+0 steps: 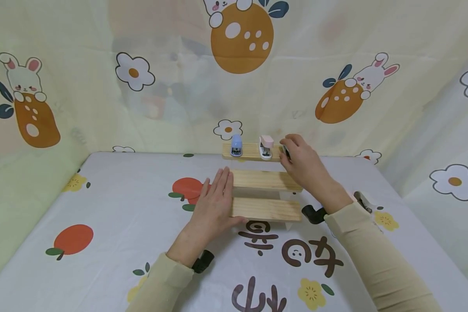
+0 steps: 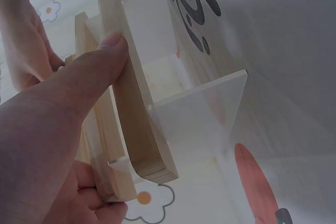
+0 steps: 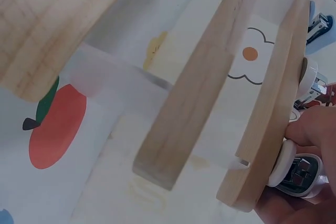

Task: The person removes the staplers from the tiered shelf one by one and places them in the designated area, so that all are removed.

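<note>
Your right grip [image 1: 305,162] holds a stapler [image 3: 299,175] far right on the rack [image 1: 271,209]. Your left grip [image 1: 214,206], straight-fingered, touches its left side.

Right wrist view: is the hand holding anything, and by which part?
The right hand holds a white stapler by its sides, at the right end of the top shelf.
</note>
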Demonstrator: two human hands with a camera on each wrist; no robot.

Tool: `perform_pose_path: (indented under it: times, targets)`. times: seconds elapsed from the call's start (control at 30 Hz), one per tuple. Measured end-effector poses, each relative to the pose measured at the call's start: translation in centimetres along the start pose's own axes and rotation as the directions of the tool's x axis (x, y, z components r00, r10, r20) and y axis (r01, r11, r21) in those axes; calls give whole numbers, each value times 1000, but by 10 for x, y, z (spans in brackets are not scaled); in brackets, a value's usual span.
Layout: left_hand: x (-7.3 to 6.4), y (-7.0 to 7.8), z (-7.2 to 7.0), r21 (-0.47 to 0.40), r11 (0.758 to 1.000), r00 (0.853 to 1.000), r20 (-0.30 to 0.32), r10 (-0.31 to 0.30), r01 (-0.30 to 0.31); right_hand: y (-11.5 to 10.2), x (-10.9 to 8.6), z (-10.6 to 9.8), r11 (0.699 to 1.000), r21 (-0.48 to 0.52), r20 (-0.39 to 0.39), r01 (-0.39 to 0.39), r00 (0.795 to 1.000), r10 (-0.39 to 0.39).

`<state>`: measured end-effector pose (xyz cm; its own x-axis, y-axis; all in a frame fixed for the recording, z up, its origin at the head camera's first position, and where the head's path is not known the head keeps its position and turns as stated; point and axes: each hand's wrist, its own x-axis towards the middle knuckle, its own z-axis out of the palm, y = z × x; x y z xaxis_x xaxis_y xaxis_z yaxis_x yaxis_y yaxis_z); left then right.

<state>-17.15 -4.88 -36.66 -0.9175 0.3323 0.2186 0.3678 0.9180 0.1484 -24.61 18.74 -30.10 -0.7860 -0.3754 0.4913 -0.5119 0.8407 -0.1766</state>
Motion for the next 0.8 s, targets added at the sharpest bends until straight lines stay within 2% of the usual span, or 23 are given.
perform_pose_path:
  times: [0.2, 0.3, 0.57, 0.8]
  targets:
    - [0, 0, 0, 1, 1000, 1000, -12, 4, -4, 1, 1, -2, 1000, 26, -14, 3, 1000, -2]
    - [0, 0, 0, -1, 1000, 1000, 2, -3, 3, 1, 0, -5, 999, 44, -15, -1, 1000, 2]
    - [0, 0, 0, -2, 1000, 1000, 8, -3, 3, 3, -6, -13, 999, 27, -4, -45, 999, 45]
    - [1, 1, 0, -5, 1000, 1000, 17, -13, 13, 3, -14, -22, 999, 40, -42, -10, 999, 12]
